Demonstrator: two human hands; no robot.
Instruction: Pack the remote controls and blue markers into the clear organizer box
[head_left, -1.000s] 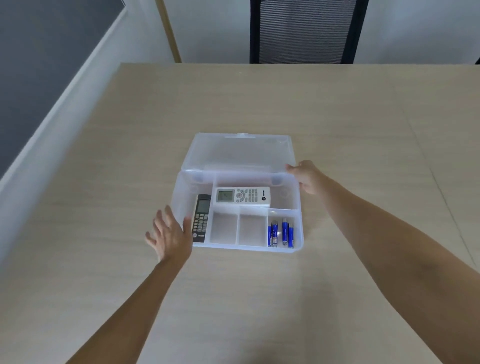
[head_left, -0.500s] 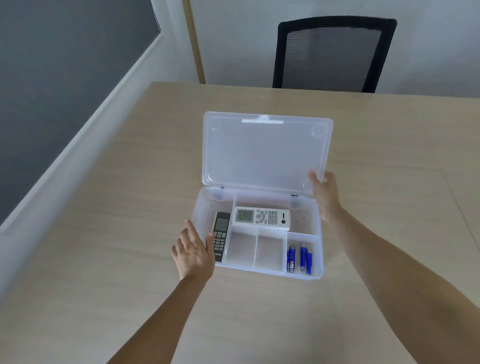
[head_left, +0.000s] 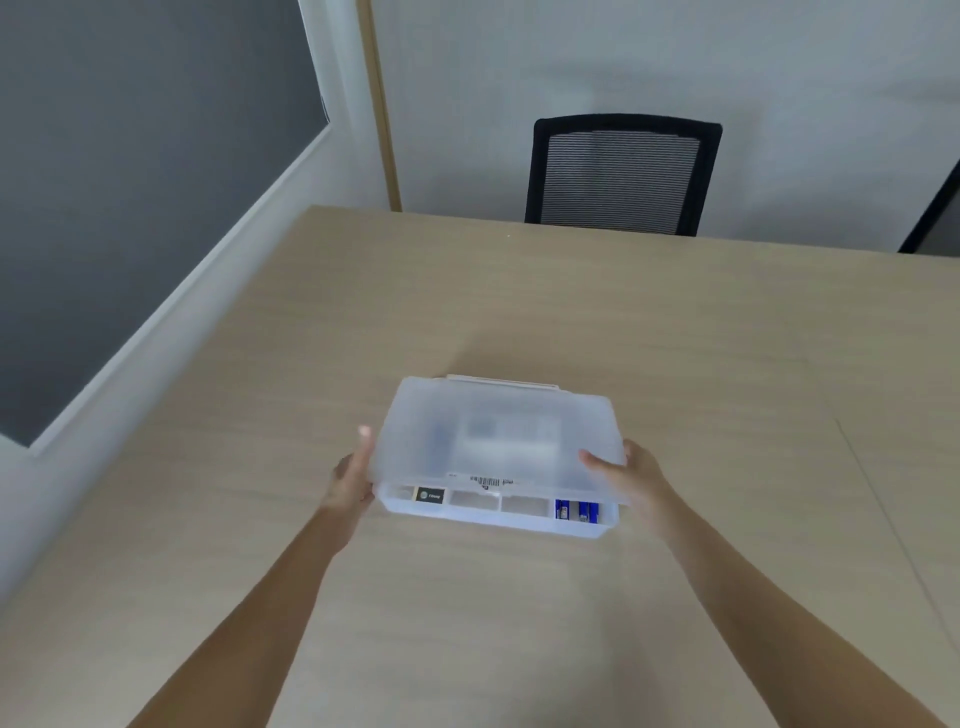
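The clear organizer box (head_left: 493, 517) rests on the table in front of me. Its translucent lid (head_left: 493, 431) is swung down almost flat, leaving a narrow gap at the front edge. In that gap I see the black remote's end (head_left: 430, 495) at the left and the blue markers (head_left: 576, 510) at the right. The white remote (head_left: 506, 441) shows only as a pale blur through the lid. My left hand (head_left: 349, 480) holds the box's left side, thumb up against the lid. On the lid's right front corner lies my right hand (head_left: 626, 475), fingers over it.
The light wooden table (head_left: 519, 301) stretches away on all sides of the box. A black mesh chair (head_left: 621, 174) stands behind the far edge. A white ledge and dark wall panel (head_left: 130, 208) run along the left.
The lid went from lying back, to upright, to nearly down over the box, moved by my right hand. My left hand shifted from the front left corner to the box's left side.
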